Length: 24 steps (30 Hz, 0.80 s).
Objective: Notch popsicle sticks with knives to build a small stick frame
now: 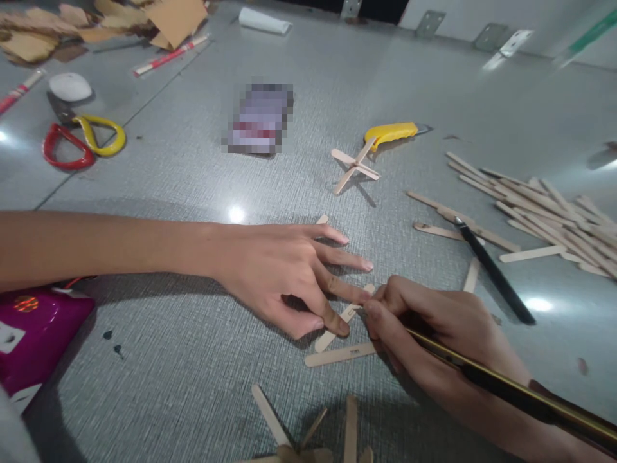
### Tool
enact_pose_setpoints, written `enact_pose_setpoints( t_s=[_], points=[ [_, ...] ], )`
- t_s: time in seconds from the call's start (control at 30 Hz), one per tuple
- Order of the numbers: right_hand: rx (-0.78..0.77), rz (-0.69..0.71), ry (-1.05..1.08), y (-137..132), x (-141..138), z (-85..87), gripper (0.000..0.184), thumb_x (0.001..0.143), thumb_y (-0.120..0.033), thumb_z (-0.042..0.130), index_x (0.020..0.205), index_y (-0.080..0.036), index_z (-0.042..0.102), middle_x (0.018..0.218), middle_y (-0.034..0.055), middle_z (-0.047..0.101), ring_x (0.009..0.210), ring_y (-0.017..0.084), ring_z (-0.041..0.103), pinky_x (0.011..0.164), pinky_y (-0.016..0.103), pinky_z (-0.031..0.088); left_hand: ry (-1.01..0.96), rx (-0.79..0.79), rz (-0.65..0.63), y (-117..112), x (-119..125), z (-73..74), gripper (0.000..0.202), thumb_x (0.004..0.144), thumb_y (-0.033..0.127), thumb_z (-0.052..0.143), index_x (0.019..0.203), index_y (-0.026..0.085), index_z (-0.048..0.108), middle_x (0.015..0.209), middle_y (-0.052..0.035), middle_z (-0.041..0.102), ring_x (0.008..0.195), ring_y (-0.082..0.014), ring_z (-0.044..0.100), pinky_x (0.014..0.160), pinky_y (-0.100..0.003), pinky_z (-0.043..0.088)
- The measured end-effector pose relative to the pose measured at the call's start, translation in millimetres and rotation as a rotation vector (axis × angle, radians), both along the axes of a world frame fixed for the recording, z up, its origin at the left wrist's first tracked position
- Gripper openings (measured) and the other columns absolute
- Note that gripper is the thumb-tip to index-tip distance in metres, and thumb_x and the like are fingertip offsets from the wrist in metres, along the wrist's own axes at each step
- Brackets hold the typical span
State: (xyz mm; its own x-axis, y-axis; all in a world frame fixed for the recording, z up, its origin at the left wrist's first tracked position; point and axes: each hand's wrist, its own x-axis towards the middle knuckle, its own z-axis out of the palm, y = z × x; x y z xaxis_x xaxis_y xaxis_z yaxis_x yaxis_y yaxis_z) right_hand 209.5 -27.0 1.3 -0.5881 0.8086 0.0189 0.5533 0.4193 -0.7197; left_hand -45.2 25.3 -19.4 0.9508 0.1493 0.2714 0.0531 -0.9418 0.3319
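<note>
My left hand (284, 276) lies with fingers spread, its fingertips pressing on a wooden craft stick (328, 339) that bears a small dark mark. Closed around a black and gold pencil (486, 376), my right hand (443, 328) is at the stick's upper part, close to the left fingertips. Its fingers hide the pencil's tip. Below them, another craft stick (332, 355) with dark print runs partly under the right hand. One more stick end (324, 220) pokes out beyond the left hand's little finger.
Ahead stand crossed sticks (355, 165) by a yellow cutter (393, 133) with exposed blade. A black pen-like tool (496, 273) and a stick pile (554, 215) lie right. Scissors (84, 141), a mouse (70, 87) and a magenta packet (53, 341) are left; a blurred phone-like object (260, 119) lies ahead.
</note>
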Motion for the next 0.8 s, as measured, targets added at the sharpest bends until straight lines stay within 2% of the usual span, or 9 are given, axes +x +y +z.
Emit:
enact_pose_setpoints(
  t_s=[0.33, 0.5, 0.8],
  points=[
    [-0.025, -0.008, 0.015, 0.3, -1.1, 0.6, 0.042, 0.107, -0.028, 0.055, 0.066, -0.024, 0.046, 0.051, -0.0078, 0.049, 0.041, 0.007, 0.042, 0.045, 0.026, 0.033, -0.001, 0.015, -0.006, -0.5, -0.3, -1.7, 0.032, 0.101, 0.027, 0.054, 0.123, 0.033, 0.076, 0.152, 0.0068, 0.057, 0.151, -0.0249, 0.046, 0.13, -0.046, 0.027],
    [-0.053, -0.031, 0.017, 0.3, -1.1, 0.3, 0.042, 0.108, -0.03, 0.056, 0.066, -0.024, 0.048, 0.048, -0.0078, 0.052, 0.038, 0.007, 0.044, 0.042, 0.024, 0.033, 0.023, -0.021, 0.008, -0.7, -0.5, -1.5, 0.031, 0.099, 0.027, 0.058, 0.122, 0.038, 0.076, 0.152, 0.0097, 0.057, 0.152, -0.0228, 0.044, 0.131, -0.043, 0.022],
    [-0.155, -0.047, 0.035, -0.9, 2.7, -2.7, 0.041, 0.109, -0.034, 0.053, 0.07, -0.024, 0.05, 0.048, -0.007, 0.06, 0.039, 0.007, 0.052, 0.042, 0.02, 0.039, 0.016, -0.062, 0.007, -0.4, 0.1, -0.2, 0.032, 0.097, 0.025, 0.062, 0.119, 0.04, 0.077, 0.151, 0.0094, 0.058, 0.152, -0.0234, 0.044, 0.132, -0.045, 0.023]
  ],
)
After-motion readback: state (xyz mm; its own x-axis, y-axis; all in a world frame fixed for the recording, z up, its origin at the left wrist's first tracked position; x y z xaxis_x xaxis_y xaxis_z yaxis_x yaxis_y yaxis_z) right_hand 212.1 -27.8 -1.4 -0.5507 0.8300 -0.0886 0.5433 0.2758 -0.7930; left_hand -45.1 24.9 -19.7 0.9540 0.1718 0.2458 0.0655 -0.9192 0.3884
